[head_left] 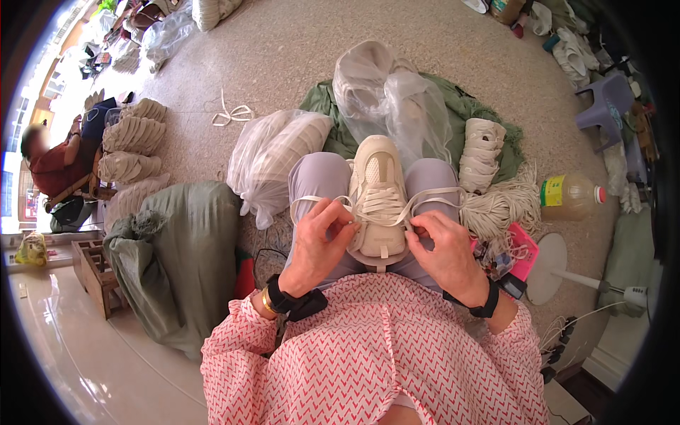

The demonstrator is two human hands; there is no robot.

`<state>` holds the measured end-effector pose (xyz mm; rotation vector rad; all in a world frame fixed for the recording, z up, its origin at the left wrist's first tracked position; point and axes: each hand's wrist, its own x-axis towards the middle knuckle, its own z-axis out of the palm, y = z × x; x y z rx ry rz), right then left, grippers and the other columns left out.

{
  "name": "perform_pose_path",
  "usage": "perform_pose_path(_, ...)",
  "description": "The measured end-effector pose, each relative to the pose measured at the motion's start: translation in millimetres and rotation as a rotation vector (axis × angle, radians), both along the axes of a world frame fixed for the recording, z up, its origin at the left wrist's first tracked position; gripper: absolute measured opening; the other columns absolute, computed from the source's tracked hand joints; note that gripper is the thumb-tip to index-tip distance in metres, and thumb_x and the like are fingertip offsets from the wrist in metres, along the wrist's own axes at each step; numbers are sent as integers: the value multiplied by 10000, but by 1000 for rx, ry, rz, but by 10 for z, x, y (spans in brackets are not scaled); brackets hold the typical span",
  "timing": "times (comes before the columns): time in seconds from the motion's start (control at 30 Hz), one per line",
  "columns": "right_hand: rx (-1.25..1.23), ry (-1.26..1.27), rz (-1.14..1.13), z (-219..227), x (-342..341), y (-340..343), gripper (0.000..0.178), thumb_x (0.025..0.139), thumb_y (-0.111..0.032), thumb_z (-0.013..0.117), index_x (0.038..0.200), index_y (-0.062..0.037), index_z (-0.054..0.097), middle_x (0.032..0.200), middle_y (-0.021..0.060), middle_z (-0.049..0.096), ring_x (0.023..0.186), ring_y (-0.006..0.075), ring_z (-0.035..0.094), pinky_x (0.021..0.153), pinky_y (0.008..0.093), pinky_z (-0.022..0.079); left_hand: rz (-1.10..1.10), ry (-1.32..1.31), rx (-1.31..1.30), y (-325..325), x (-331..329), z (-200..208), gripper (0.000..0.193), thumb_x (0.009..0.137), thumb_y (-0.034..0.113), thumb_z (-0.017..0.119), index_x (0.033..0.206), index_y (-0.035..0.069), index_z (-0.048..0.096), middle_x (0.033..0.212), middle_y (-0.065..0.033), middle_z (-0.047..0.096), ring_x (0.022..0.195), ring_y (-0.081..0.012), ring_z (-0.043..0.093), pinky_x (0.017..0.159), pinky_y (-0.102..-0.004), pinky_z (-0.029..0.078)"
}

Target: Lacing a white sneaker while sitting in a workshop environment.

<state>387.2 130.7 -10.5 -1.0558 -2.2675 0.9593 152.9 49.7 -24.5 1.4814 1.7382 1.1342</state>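
A cream sneaker [377,177] rests between my knees, its toe pointing away and its heel tab toward me. Flat cream shoelaces [381,204] cross over its tongue. On the shoe's left side, my left hand [322,237] pinches one lace end between thumb and fingers, the lace looping up over my left knee. My right hand [446,251] pinches the other end at the shoe's right side, with that lace arching over my right knee. Both hands are close to the shoe's collar.
Ahead lie clear plastic bags [280,152] of pale shoes on green cloth [322,99]. To the right are bundled cream laces [506,205], a pink tray [524,251] and a large bottle [570,198]. A stuffed green sack [188,262] stands left; a person [60,163] sits beyond stacked shoes [134,134].
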Motion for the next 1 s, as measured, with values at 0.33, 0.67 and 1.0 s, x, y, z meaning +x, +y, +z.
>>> perform_pose_path(0.33,209,-166,86,-20,-46,-84,281,854,17,673,1128,1,614,998,168,658,918,360,677,783,440,566,-138,16,85,-70,-10,24,295,810,2,810,1019,-3,602,916,-96,596,739,-206,637,636,-325,508)
perform_pose_path(0.67,443,-379,243,154,-162,44,210,827,-8,674,1023,22,603,1033,147,590,941,325,629,791,424,555,-168,256,169,-86,38,16,227,839,-20,684,1018,1,546,904,-154,533,765,-343,581,684,-430,491)
perform_pose_path(1.0,15,110,288,103,-400,-20,93,929,-31,680,987,-3,613,935,130,635,780,335,661,691,437,532,-120,123,117,-104,67,-35,201,850,-65,609,1029,-17,531,902,-188,537,792,-405,570,696,-460,475)
